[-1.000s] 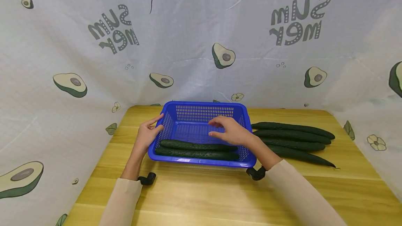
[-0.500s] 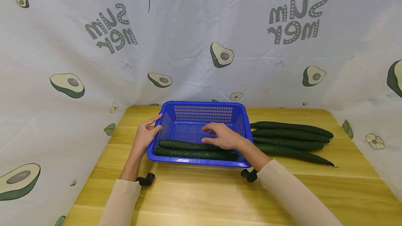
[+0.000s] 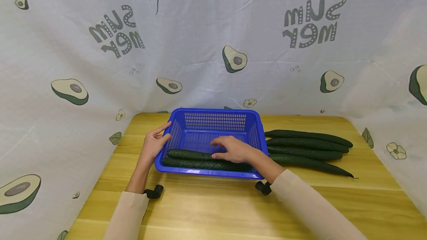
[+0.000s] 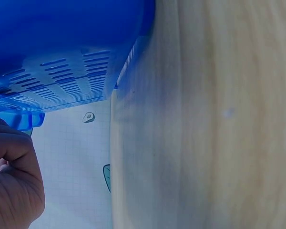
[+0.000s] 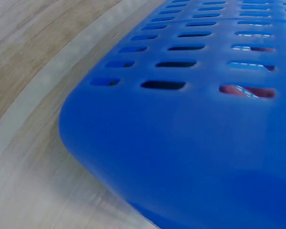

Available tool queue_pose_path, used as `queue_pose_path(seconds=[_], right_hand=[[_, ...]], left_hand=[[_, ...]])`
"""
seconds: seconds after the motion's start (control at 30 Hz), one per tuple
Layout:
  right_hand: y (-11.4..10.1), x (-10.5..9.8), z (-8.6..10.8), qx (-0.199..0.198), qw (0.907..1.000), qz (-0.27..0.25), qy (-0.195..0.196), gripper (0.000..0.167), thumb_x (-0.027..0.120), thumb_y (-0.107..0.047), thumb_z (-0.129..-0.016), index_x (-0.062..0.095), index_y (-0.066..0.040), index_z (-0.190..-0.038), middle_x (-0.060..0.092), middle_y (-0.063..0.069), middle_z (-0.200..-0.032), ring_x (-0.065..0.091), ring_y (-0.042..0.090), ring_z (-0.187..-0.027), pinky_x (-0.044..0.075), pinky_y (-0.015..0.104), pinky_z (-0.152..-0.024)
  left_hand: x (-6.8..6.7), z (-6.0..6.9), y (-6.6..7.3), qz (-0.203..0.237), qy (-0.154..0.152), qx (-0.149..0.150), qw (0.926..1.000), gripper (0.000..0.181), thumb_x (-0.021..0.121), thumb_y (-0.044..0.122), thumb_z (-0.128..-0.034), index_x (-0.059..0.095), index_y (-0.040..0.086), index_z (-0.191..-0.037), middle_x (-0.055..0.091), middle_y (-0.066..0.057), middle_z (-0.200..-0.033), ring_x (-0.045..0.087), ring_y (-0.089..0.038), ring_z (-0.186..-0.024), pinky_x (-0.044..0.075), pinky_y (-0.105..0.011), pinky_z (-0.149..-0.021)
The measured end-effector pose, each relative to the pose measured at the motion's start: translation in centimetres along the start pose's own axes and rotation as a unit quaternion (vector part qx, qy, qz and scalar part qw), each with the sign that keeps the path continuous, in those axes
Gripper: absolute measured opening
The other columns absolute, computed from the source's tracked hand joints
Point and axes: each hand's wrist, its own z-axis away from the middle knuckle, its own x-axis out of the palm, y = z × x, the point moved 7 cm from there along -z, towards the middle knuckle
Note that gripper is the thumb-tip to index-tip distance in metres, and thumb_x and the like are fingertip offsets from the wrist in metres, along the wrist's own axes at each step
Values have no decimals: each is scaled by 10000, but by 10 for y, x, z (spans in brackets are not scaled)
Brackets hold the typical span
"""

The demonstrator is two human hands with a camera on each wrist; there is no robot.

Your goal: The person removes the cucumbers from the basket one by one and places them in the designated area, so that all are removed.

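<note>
Front cucumber [image 3: 200, 164] and rear cucumber [image 3: 188, 154] lie side by side along the lower wall of the blue basket [image 3: 217, 110], centre of frame; the rear one's right end is hidden by a hand. Cucumbers look firm and stiff, moderately heavy, with bumpy skin that should help against slipping; probably would snap if bent, so best held round the middle. Basket is perforated plastic, likely light with some give in the walls; rim is the obvious hold. Right hand [image 3: 233, 150] reaches in over the right side, palm down above the rear cucumber: grip spread, fingers bent loosely, thumb apart from them, nothing pinched; can't tell if the thumb touches the skin. Left hand [image 3: 154, 143] at the basket's left side: grip pinching the rim, thumb over it, index finger up along it, other fingers curled outside. Forearms in beige sleeves [image 3: 128, 214] come in from lower left and lower right. Four loose cucumbers [image 3: 310, 144] on the bench [image 3: 200, 210], right of the basket. Printed curtain [image 3: 200, 47] fills the upper frame.
</note>
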Motion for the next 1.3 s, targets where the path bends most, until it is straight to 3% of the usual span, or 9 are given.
queue_pose_path(seconds=[0.27,0.5,0.73,1.0,1.17,1.3], right_hand=[[3,12,0,225,9973,258,-649,486,619,-379,-1031,623,-67,-1404,668,106,-1379,613,287,-1309,497,456,-1092],[3,16,-1,249,9950,479,-836,479,618,-383,-1030,647,-44,-1367,641,129,-1343,591,307,-1283,486,470,-1082],[-1,7,-1,-9,9987,172,-478,321,692,-326,-991,704,-95,-1214,721,72,-1181,665,265,-1146,542,445,-981],[-4,-10,5,-107,9990,-410,170,389,696,-274,-991,687,-91,-1334,701,86,-1316,654,276,-1227,546,451,-1018],[-7,-21,10,-356,9971,-357,568,341,687,-263,-997,709,-109,-1301,699,54,-1252,647,234,-1149,547,411,-950],[-7,-25,12,-378,9968,-266,652,336,678,-241,-1003,701,-103,-1308,681,57,-1249,634,234,-1166,539,414,-961]], left_hand=[[0,2,1,86,-16,-77,9999,544,668,125,-957,594,308,-1464,405,84,-473,413,-91,-401,458,-234,-449],[1,1,0,166,14,-5,9999,535,663,104,-957,605,275,-1460,438,85,-476,476,-82,-421,503,-234,-474],[1,0,-1,160,34,36,9999,534,660,113,-957,602,260,-1467,481,76,-488,524,-84,-440,533,-246,-493],[1,-1,-1,98,38,44,9999,545,660,102,-948,599,241,-1471,456,90,-489,512,-76,-441,524,-234,-487],[1,0,0,107,33,29,9999,539,660,104,-950,602,241,-1468,442,94,-486,522,-82,-442,540,-243,-496],[1,0,-1,158,-3,-8,9999,541,658,106,-955,598,256,-1471,533,56,-517,598,-110,-484,577,-281,-527]])
